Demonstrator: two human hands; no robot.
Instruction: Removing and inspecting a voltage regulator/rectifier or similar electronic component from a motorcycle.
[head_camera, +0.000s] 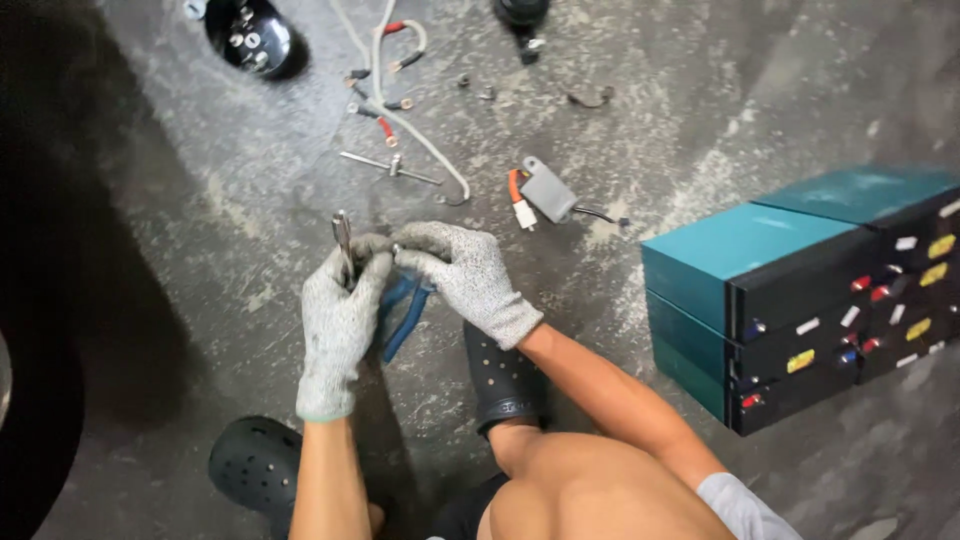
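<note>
Concrete floor (250, 210), seen from above. Both hands are gloved in grey knit and are held together over it, in front of the knees.

Left hand (338, 325): closed in a fist round a slim metal tool (343, 238), whose tip stands up out of the top of the fist. The kind of tool cannot be told.

Right hand (462, 275): fingers curled and pinched against the left fingertips, right at the tool. Whether something small is gripped there cannot be told.

Pliers (405, 315) with blue handles are seen just below the joined hands; the handles hang down and spread apart. Which hand holds them is hidden by the gloves.

Taking the hands as landmark:
- Just above and to the right, a small grey box (546, 189) with an orange-and-white plug and a thin black lead is laid on the floor.
- Straight above, a T-shaped metal wrench (391, 166) is laid flat; beyond it, a loose run of pale cable (405, 125) with red-sleeved lugs.
- Far up and to the left, a round black part (250, 38) with bolts in it.
- Well to the right, stacked teal-topped batteries (800, 290) with black fronts and red and blue terminals.
- Below, two black clogs (502, 380) are worn on the feet, one under each forearm.
</note>
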